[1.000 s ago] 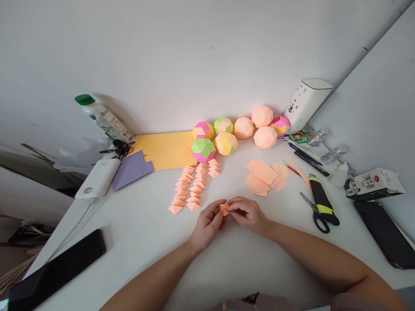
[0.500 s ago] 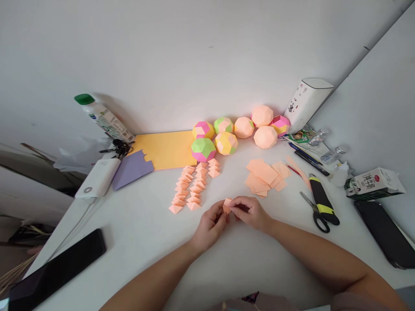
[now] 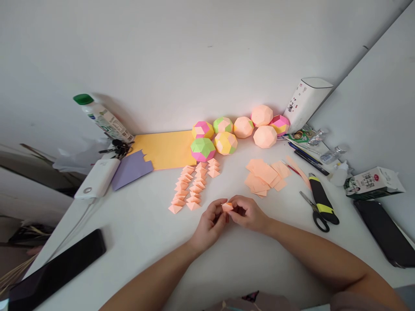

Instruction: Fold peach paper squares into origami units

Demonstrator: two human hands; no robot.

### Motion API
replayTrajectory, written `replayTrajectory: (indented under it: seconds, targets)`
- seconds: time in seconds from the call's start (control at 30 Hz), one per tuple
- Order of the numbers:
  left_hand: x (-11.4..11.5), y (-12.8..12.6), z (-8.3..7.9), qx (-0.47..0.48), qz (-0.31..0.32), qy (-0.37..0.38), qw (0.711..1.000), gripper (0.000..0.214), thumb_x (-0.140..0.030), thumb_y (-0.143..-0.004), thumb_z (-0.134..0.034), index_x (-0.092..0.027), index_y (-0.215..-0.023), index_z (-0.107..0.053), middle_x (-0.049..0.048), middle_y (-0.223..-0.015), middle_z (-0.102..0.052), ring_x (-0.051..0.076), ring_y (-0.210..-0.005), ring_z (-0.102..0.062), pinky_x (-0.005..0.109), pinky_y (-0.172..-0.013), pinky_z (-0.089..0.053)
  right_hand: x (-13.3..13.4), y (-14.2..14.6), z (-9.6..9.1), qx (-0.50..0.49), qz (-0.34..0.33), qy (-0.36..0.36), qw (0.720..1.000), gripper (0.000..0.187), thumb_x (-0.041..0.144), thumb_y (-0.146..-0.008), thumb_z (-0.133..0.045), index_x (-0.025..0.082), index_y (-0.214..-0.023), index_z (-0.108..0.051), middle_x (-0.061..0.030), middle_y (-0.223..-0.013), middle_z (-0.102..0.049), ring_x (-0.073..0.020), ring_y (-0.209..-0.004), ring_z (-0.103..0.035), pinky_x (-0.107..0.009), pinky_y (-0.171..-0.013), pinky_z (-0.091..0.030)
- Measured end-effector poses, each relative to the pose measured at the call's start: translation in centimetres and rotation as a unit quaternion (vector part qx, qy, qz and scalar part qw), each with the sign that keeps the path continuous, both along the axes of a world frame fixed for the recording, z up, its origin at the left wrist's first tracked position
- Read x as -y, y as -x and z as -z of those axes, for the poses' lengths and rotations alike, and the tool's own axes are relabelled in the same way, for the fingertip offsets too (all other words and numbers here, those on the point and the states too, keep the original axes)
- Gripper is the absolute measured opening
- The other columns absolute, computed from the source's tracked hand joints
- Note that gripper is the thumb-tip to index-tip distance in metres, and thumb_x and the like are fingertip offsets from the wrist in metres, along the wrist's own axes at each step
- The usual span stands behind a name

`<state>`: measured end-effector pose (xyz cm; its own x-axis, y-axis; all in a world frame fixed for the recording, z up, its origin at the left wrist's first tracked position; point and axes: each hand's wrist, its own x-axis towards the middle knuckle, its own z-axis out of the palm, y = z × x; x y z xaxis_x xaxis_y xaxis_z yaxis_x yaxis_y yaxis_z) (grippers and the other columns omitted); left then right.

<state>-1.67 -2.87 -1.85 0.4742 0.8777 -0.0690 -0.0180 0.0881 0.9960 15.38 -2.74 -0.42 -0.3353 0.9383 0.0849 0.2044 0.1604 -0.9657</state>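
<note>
White table (image 3: 136, 237) runs under everything; clock centred on the held pc, 12 = toward wall. Yellow sheet (image 3: 168, 149) at 10. 8 paper balls (image 3: 244, 128) approx 12, against or near the wall; the 1 farthest R, nearer 1, gapes on top. 3 rows of folded pcs (image 3: 197, 187) at 10, closer in than the sheet. Pile of peach slips (image 3: 264, 172) at 2, flat & overlapping. L hand (image 3: 209, 224) at 8, R hand (image 3: 249, 214) at 4, tips nearly meeting. Smallest: peach pc (image 3: 227, 207), held just above table, L thumb & finger clamped on its L edge, R thumb & fingertips on its R edge.

Just changed: 0.5 s ago pc stands tall betw. the tips; now it's lower & wider, hands abt. same spot. Prob. means a fold's being worked; can't tell if creased fully.
</note>
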Motion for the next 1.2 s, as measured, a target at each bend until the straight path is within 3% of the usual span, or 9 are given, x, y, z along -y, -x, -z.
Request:
replayTrajectory:
  seconds: [0.27,0.57,0.97,1.1,1.2]
  targets:
    - [0.0,0.1,0.1,-0.065,0.027,-0.088,0.994,0.029,-0.027,-0.087,-0.046,-0.019,-0.115,-0.047,-0.0067,-0.059,-0.036,0.01,-0.054,-0.036,0.022,-0.053,-0.031,0.0,-0.1,0.9,0.027,0.007,-0.043,0.999,0.007,0.01,-0.069,-0.055,0.016,-0.067,-0.053,-0.0001,-0.068,-0.052,-0.0097,-0.055,-0.045,-0.021,-0.048,-0.037]
    - [-0.1,0.3,-0.4,0.009,0.012,0.019,1.0,0.024,-0.03,-0.085,-0.052,-0.02,-0.107,-0.052,-0.0047,-0.062,-0.046,0.009,-0.055,-0.038,0.021,-0.053,-0.033,0.1,-0.1,0.4,0.015,0.034,-0.05,0.998,0.013,0.007,-0.063,-0.05,0.018,-0.06,-0.043,0.001,-0.064,-0.048,-0.01,-0.054,-0.041,-0.021,-0.047,-0.033]
    - [-0.1,0.1,-0.4,-0.029,0.014,0.017,0.999,0.029,-0.04,-0.089,-0.045,-0.017,-0.107,-0.051,-0.0055,-0.06,-0.038,0.008,-0.052,-0.03,0.021,-0.048,-0.025,0.1,-0.2,0.3,-0.005,0.007,-0.027,1.0,0.01,0.011,-0.068,-0.052,0.019,-0.065,-0.046,0.0016,-0.064,-0.048,-0.0098,-0.052,-0.04,-0.022,-0.047,-0.034]
    - [-0.1,0.2,-0.6,-0.04,0.018,0.005,0.999,0.029,-0.036,-0.086,-0.05,-0.018,-0.109,-0.05,-0.008,-0.056,-0.031,0.008,-0.05,-0.026,0.021,-0.048,-0.024,0.2,-0.2,-0.1,-0.034,0.0,0.026,0.999,0.008,0.022,-0.077,-0.055,0.019,-0.076,-0.048,0.0038,-0.06,-0.047,-0.009,-0.05,-0.041,-0.021,-0.046,-0.035]
    - [0.0,0.1,-0.9,-0.052,0.013,-0.006,0.999,0.029,-0.03,-0.083,-0.054,-0.018,-0.109,-0.051,-0.009,-0.055,-0.028,0.008,-0.05,-0.027,0.02,-0.048,-0.025,0.2,-0.2,0.1,-0.01,0.026,0.033,0.999,0.017,0.028,-0.081,-0.055,0.018,-0.071,-0.048,0.0035,-0.059,-0.047,-0.0087,-0.049,-0.041,-0.021,-0.045,-0.034]
